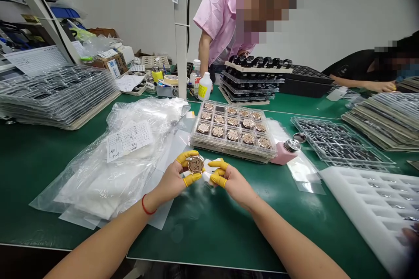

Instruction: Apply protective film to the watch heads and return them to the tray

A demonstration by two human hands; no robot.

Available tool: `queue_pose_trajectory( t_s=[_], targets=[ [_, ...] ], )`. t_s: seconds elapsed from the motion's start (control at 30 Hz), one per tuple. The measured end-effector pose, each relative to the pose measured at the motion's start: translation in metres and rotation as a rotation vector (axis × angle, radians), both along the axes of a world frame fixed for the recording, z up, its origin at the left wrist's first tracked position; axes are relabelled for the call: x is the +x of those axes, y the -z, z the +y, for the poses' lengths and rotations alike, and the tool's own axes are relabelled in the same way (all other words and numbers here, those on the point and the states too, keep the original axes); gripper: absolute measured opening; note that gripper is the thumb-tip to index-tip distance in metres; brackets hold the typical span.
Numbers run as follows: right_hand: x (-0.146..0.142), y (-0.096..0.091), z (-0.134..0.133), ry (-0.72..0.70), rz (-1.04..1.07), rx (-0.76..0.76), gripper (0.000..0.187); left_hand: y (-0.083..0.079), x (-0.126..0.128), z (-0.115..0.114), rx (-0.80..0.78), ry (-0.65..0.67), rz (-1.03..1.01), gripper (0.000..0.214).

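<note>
My left hand [183, 170], with yellow finger cots, grips a round gold-rimmed watch case [196, 164] by its edge, the marked back facing me. Close beside it, my right hand [222, 174], also in yellow finger cots, pinches a crumpled white cloth [209, 169] that meets the case's right side. Both hands are above the green table [209, 226]. Just beyond them lies a stack of clear trays [234, 150], the top one holding rows of similar gold watch cases [232, 135].
A pink pump bottle [284, 153] stands right of the trays. Plastic bags [108, 183] spread at left, near stacked trays [59, 96]. A white foam tray [353, 196] lies at right. Across the table, a person in a pink shirt [219, 8] leans over watch trays [250, 83].
</note>
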State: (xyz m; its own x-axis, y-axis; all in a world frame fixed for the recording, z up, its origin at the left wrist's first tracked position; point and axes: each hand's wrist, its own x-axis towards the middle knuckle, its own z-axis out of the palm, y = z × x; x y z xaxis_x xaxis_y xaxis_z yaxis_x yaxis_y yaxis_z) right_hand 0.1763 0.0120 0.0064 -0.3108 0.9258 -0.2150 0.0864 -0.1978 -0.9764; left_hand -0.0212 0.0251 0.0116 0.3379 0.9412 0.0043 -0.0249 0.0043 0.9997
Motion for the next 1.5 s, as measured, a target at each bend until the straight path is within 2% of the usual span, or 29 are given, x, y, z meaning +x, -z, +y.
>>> queue_pose_trajectory(
  t_s=[0.07, 0.13, 0.3, 0.53, 0.67, 0.73, 0.83, 0.9, 1.0, 1.3, 1.5],
  targets=[
    [0.001, -0.003, 0.0, -0.037, 0.032, -0.041, 0.036, 0.001, 0.0, -0.002, 0.002, 0.016, -0.021, 0.054],
    [0.005, -0.004, 0.0, -0.057, -0.025, -0.019, 0.036, 0.002, 0.001, -0.002, -0.022, 0.011, -0.056, 0.054],
    [0.02, -0.006, 0.008, -0.069, -0.38, 0.288, 0.012, 0.005, 0.001, 0.002, -0.012, 0.029, 0.014, 0.053],
    [0.016, -0.01, 0.001, -0.159, -0.641, 0.42, 0.006, 0.01, 0.001, 0.002, -0.033, 0.116, 0.078, 0.052],
    [0.015, -0.013, -0.002, -0.153, -0.626, 0.513, 0.006, 0.018, 0.001, 0.006, -0.044, 0.08, 0.159, 0.053],
    [0.015, -0.015, 0.0, -0.054, -0.498, 0.459, 0.006, 0.02, 0.002, 0.007, -0.061, 0.059, 0.169, 0.052],
    [0.013, -0.017, 0.001, 0.076, -0.181, 0.206, 0.016, 0.019, 0.006, 0.004, -0.124, 0.12, 0.079, 0.056],
    [0.008, -0.017, -0.001, 0.076, 0.01, 0.036, 0.022, 0.017, 0.01, -0.001, -0.149, 0.19, 0.017, 0.056],
    [0.0, -0.017, -0.004, 0.025, 0.168, -0.062, 0.029, 0.015, 0.014, -0.008, -0.128, 0.238, 0.013, 0.052],
    [-0.005, -0.013, -0.007, 0.065, 0.167, -0.09, 0.031, 0.017, 0.016, -0.011, -0.112, 0.254, 0.061, 0.049],
    [-0.008, -0.012, -0.008, 0.09, 0.105, -0.099, 0.034, 0.012, 0.015, -0.012, -0.109, 0.262, 0.057, 0.049]
  ],
)
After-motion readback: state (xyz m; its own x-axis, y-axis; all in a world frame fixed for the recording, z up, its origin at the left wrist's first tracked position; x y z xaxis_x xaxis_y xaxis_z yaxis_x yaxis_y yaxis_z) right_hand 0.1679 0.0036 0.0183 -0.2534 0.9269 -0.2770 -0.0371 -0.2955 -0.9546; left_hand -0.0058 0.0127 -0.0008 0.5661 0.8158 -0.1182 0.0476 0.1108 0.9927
